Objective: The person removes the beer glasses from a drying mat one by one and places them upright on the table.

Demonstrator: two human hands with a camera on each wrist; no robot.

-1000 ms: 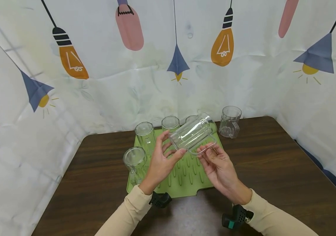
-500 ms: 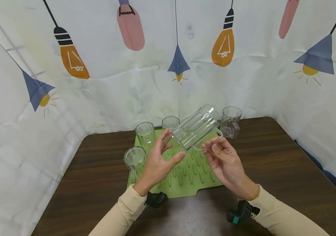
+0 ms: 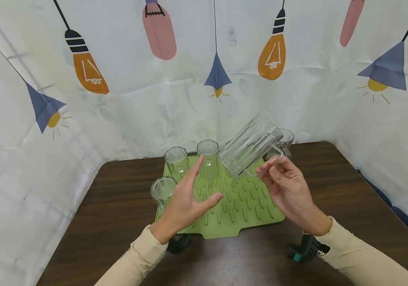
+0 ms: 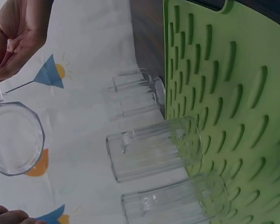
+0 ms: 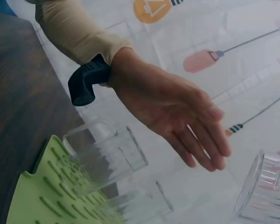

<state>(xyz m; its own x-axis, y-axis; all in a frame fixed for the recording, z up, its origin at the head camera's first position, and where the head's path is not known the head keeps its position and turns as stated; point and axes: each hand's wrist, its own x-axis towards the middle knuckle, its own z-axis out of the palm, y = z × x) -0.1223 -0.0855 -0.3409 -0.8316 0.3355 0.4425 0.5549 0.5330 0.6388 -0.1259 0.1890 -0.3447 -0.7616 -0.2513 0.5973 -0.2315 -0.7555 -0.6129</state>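
Note:
A clear glass mug [image 3: 250, 145] hangs tilted above the green drying mat [image 3: 222, 228], its handle toward my right hand [image 3: 291, 190]. That hand pinches the handle between thumb and fingers. My left hand [image 3: 180, 206] is apart from the mug, over the mat's left part, thumb and fingers spread with nothing between them. In the left wrist view one round end of the held mug [image 4: 16, 140] faces the camera. The right wrist view shows the left hand [image 5: 177, 107] with straight fingers and part of the held mug [image 5: 266, 191].
Several clear mugs stand on the mat: one at left front [image 3: 163, 188], one at left back [image 3: 175, 159], one at middle back [image 3: 208, 159]. Another mug [image 3: 288, 137] is on the brown table [image 3: 347, 198] at back right, partly hidden. A printed cloth [image 3: 136, 119] hangs behind.
My left hand has let go of the mug's lower end and moved left and down. My right hand has carried the mug up and to the right.

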